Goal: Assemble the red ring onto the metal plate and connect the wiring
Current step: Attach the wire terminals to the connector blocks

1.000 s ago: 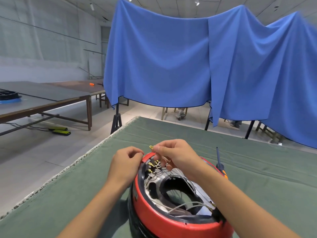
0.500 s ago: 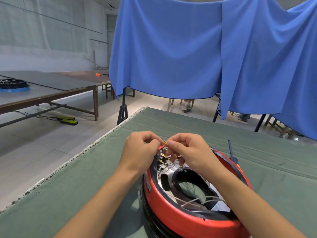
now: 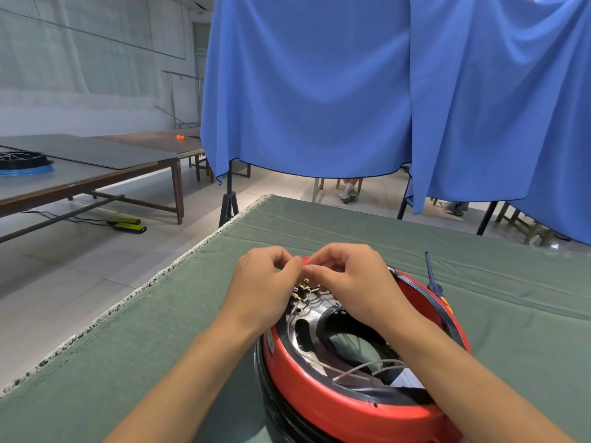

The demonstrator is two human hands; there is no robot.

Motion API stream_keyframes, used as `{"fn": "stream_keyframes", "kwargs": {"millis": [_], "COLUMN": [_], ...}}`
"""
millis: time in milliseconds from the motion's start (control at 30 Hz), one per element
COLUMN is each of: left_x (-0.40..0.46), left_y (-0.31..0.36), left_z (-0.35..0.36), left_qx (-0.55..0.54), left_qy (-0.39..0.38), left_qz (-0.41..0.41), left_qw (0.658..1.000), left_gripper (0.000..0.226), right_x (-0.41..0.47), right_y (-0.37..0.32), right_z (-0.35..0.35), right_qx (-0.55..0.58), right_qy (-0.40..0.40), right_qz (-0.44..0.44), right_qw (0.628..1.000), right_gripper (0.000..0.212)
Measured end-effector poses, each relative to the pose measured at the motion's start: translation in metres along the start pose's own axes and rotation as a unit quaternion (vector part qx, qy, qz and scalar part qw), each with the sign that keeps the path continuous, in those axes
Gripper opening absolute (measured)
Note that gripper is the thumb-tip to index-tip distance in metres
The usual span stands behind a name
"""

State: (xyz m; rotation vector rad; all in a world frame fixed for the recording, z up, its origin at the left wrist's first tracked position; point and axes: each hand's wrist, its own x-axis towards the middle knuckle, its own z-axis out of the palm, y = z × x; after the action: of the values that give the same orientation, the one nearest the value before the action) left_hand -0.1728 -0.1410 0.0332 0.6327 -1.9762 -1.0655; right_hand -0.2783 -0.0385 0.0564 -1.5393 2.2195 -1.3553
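A red ring (image 3: 319,401) sits around a metal plate (image 3: 303,327) on the green cloth, on top of a black base. Thin white wires (image 3: 361,370) with small brass terminals (image 3: 302,284) run across the plate. My left hand (image 3: 265,282) and my right hand (image 3: 348,279) meet over the ring's far edge, fingers curled. Their fingertips pinch a small wire terminal between them. The pinched piece is mostly hidden by my fingers.
A screwdriver (image 3: 433,279) with a dark shaft and orange handle lies on the green cloth (image 3: 511,298) right of the ring. The table's left edge (image 3: 153,279) drops to the floor. Blue drapes (image 3: 351,91) hang behind. A side table (image 3: 80,174) stands at left.
My left hand has moved right to meet my right hand, and both now pinch the terminal together. The camera has shifted, so the ring appears further right.
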Motion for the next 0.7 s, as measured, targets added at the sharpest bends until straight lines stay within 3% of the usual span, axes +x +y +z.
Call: {"fn": "stream_keyframes", "kwargs": {"millis": [167,367,500,700], "left_x": [0.001,0.004,0.009,0.008], "left_y": [-0.002,-0.010,-0.015,-0.018], "left_z": [0.002,0.003,0.003,0.004], "left_qx": [0.016,-0.018,-0.020,-0.005], "left_qy": [0.004,0.018,-0.006,-0.006], "left_qz": [0.014,-0.036,-0.074,-0.079], "left_qw": [1.000,0.999,0.997,0.997], "left_gripper": [0.026,0.009,0.022,0.026], "right_x": [-0.001,-0.009,-0.011,-0.008], "right_y": [-0.002,-0.008,-0.010,-0.005], "right_z": [-0.002,0.000,0.008,0.014], "right_qx": [-0.034,-0.200,-0.317,-0.401], "right_qy": [-0.008,-0.031,-0.022,0.008], "right_qz": [0.015,0.018,-0.017,-0.019], "right_qw": [0.999,0.979,0.948,0.916], "right_gripper": [0.011,0.007,0.012,0.018]}}
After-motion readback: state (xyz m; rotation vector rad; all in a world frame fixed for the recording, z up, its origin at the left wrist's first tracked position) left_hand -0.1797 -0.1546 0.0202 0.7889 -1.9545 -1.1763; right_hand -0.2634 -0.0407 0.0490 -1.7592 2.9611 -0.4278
